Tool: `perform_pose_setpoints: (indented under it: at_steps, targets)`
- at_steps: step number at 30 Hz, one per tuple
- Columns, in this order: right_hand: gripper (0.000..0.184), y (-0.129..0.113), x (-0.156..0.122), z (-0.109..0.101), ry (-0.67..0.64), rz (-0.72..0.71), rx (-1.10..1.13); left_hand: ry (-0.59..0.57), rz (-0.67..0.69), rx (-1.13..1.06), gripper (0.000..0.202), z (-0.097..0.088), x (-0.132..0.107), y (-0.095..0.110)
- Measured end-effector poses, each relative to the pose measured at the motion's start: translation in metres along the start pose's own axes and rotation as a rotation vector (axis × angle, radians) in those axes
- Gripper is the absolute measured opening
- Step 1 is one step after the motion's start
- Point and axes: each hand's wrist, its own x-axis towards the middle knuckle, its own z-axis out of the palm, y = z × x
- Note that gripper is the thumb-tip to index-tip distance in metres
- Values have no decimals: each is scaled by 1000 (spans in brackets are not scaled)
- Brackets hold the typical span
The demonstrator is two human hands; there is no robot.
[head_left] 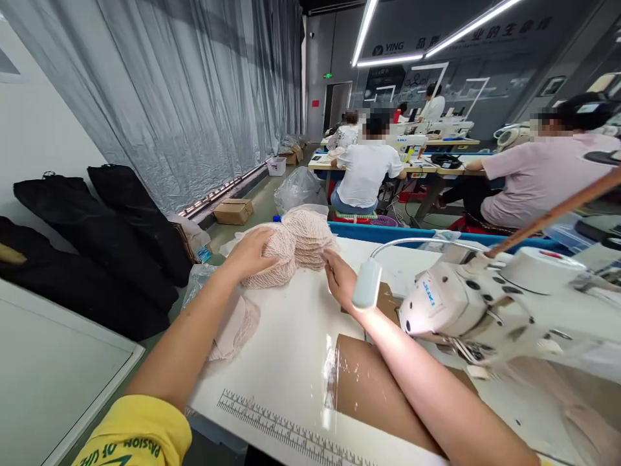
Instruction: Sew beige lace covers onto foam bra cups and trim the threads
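Yellow sleeve (140,427) lies near left; left hand (251,254), fingers apart, likely steadies lace pieces (285,251); right hand (341,279) shows unclear grip.

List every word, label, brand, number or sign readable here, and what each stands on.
"JUKI": near sewing machine.
"PASSION OF", upside down: yellow sleeve.
"YING": back wall.
"业的生命", faint: same wall; characters beside it partly blurred.
Too small or blurred: ruler numbers, green sign, red notice, wall poster.
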Motion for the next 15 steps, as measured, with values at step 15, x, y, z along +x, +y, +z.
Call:
perform_pose_setpoints:
  at_steps: [15]
  targets:
    - [26,-19,-286,-226,-3,660,-912,-625,41,-406,47,17,-116,123]
